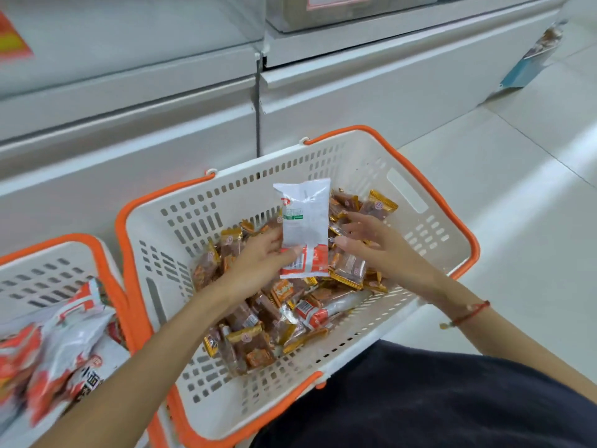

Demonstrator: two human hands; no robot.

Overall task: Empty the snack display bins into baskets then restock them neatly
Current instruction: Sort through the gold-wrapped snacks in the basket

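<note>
Both forearms bare, no sleeves visible; left hand (258, 258) without rings or bands; right hand (371, 242) with a thin red cord bracelet (468, 313) at the wrist, bearing a small bead; dark navy garment (436, 402) covering the lap

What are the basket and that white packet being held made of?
The basket looks like rigid moulded plastic, matte cream with slotted walls and an orange rim. The white packet, held in the left hand, seems to be thin glossy plastic film: it creases and catches the light, though foil lining cannot be ruled out.
</note>
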